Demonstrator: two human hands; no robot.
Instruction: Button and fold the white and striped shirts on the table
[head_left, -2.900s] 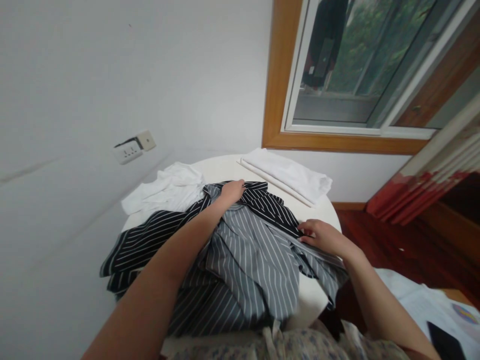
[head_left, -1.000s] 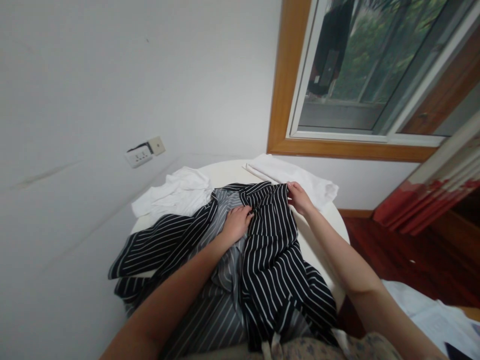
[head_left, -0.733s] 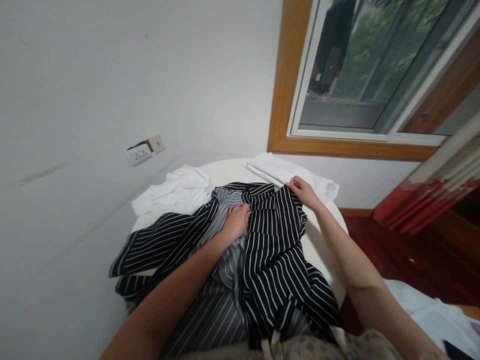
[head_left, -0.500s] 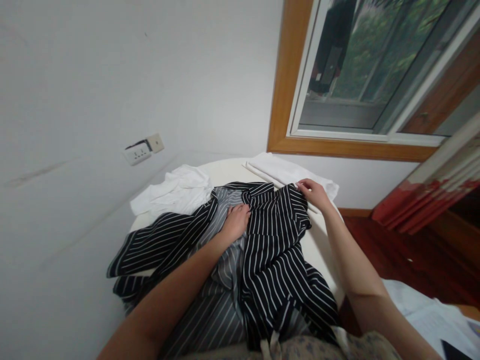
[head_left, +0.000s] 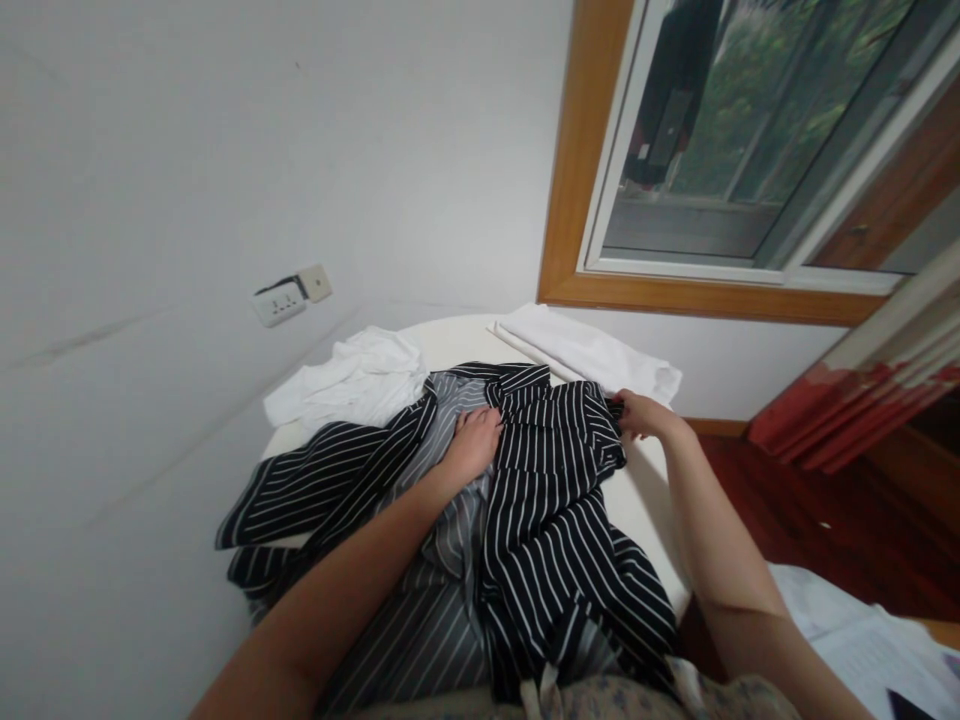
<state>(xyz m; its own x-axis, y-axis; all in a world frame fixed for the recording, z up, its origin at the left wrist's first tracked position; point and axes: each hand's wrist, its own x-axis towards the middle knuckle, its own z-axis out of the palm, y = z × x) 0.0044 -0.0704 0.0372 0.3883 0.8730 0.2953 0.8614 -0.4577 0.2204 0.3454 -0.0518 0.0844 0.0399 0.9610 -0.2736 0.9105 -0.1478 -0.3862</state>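
Observation:
A black shirt with white stripes (head_left: 551,500) lies spread over a round white table (head_left: 442,340), its greyish inner side showing down the middle. My left hand (head_left: 474,440) rests flat on it near the centre, fingers extended over the fold. At the shirt's upper right edge, my right hand (head_left: 637,413) pinches a bit of the striped cloth; its fingertips are partly hidden. Just beyond that hand is a folded white cloth (head_left: 585,345). A crumpled white garment (head_left: 356,375) sits on the table's far left, touching the shirt.
A white wall with a socket (head_left: 279,302) borders the table on the left and back. To the right are a wood-framed window (head_left: 559,200), a red and cream curtain (head_left: 817,410) and dark red flooring (head_left: 750,500). White papers or cloth (head_left: 862,630) lie at lower right.
My right hand has moved slightly right and nearer to me, drawing the shirt's upper right edge down and flatter. My left hand has stayed in place on the shirt.

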